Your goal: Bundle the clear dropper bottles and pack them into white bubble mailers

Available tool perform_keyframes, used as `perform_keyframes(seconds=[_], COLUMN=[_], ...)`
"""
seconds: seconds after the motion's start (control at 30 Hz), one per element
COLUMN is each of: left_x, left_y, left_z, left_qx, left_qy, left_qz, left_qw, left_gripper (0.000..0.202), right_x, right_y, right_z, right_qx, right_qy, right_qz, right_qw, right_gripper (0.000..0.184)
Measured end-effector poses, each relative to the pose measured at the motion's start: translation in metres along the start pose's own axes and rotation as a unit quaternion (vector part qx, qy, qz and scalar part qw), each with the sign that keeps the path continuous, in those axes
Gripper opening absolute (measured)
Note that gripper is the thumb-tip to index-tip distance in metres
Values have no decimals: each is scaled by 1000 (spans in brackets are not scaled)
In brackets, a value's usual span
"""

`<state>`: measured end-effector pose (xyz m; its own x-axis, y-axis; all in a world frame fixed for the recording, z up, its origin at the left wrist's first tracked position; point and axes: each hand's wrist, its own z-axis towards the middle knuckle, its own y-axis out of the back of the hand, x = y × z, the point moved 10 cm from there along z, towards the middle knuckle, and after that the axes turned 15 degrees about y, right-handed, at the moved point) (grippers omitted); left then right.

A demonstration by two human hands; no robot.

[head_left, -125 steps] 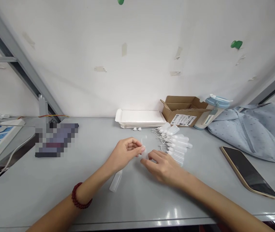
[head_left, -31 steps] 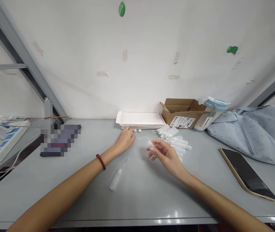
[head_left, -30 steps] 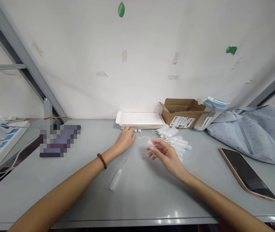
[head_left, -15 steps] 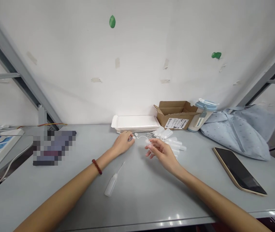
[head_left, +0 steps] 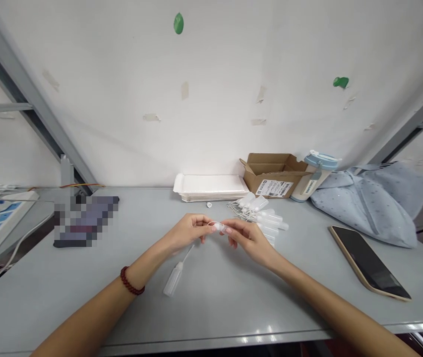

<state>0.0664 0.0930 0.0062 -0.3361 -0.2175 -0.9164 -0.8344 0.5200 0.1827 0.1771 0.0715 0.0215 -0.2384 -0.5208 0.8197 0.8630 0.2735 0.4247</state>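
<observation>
My left hand [head_left: 191, 233] pinches a small white cap [head_left: 217, 226] between thumb and fingertips. Opposite it, my right hand [head_left: 248, 238] grips a small translucent plastic bottle [head_left: 227, 230], mostly hidden by the fingers. Cap and bottle meet between the two hands, and a thin white strap arches over them. Below my left hand lies a squeeze bottle with a thin needle tip [head_left: 173, 280]. Several more small squeeze bottles [head_left: 267, 218] are heaped behind my right hand. A loose white cap [head_left: 209, 204] rests on the table beyond the hands.
A stack of white flat boxes [head_left: 211, 187] and an open cardboard box [head_left: 274, 186] stand against the wall. To the right are a blue-lidded cup [head_left: 313, 176], a light blue bag [head_left: 371, 208] and a phone [head_left: 369, 263]. A power strip [head_left: 3, 223] lies at far left.
My left hand has come back and to the right from near the loose cap, meeting my right hand. The white cap is now against the bottle, and the strap's arch is smaller.
</observation>
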Motion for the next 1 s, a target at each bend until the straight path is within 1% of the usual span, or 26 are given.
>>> perform_keyframes(seconds=[0.1, 0.27, 0.33, 0.43, 0.53, 0.63, 0.73, 0.87, 1.0], left_x=[4, 12, 13, 11, 6, 1, -3, -5, -2], left_y=[-2, -9, -12, -13, -12, -11, -11, -15, -13], left_z=[-1, -1, -2, -4, -7, -10, -11, -13, -12], left_qx=[0, 24, 32, 33, 17, 3, -6, 16, 4], left_qy=[8, 33, 44, 38, 18, -7, -21, -12, 8], left_qz=[-3, -24, -27, -14, -1, -10, -15, -20, 6], left_qw=[1000, 999, 998, 999, 1000, 1000, 1000, 1000, 1000], left_gripper=[28, 31, 29, 30, 24, 17, 15, 18, 25], right_x=[4, 26, 30, 31, 26, 16, 10, 13, 14], right_y=[0, -4, -7, -8, -8, -6, -6, -5, -6], right_z=[0, 0, 0, -1, -1, -2, -3, -3, -3], right_qx=[12, 42, 58, 71, 60, 46, 36, 24, 16], right_qy=[19, 130, 149, 148, 133, 82, 41, 37, 39], right_qz=[-32, -116, -129, -135, -125, -100, -65, -37, -30], right_qw=[999, 984, 979, 977, 981, 991, 996, 998, 999], right_gripper=[30, 30, 31, 32, 29, 24, 20, 19, 18])
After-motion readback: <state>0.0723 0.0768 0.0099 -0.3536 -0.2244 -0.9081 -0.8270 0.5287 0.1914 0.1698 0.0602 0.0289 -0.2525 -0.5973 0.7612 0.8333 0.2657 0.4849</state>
